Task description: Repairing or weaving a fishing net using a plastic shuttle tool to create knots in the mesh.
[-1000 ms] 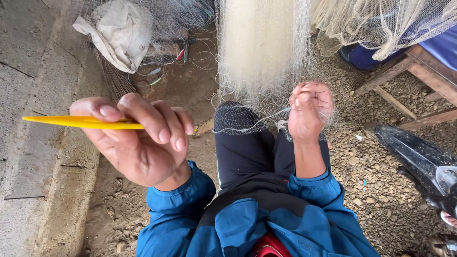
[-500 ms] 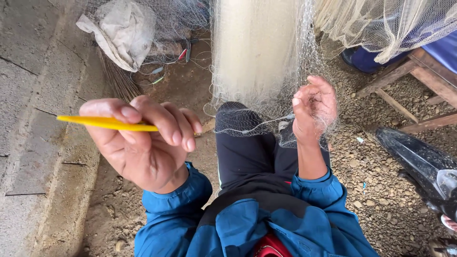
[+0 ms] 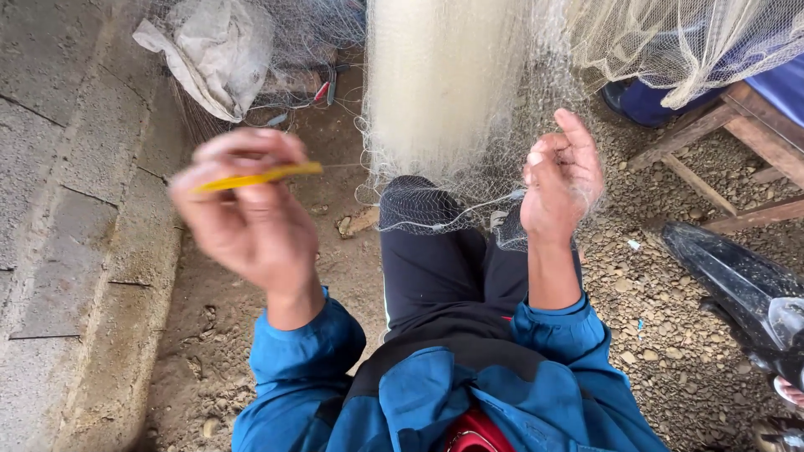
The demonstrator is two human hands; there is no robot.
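Note:
My left hand (image 3: 251, 218) is blurred with motion and holds a thin yellow netting needle (image 3: 260, 177) between thumb and fingers, its tip pointing right. A pale fishing net (image 3: 444, 84) hangs bunched in front of me and drapes over my dark-trousered knees. My right hand (image 3: 559, 180) pinches the net's lower edge and a white cord at about chest height, fingers curled. A fine thread runs from the needle toward the net. Both sleeves are blue.
A concrete block wall (image 3: 59, 209) runs along the left. A crumpled grey sack (image 3: 213, 50) lies at the back. A wooden frame (image 3: 737, 142) with more netting stands at the right, and a black glossy object (image 3: 737, 285) lies on the gravel.
My left hand has swung the yellow needle rightward toward the net and turned it. My right hand stayed on the net, its fingers opening slightly.

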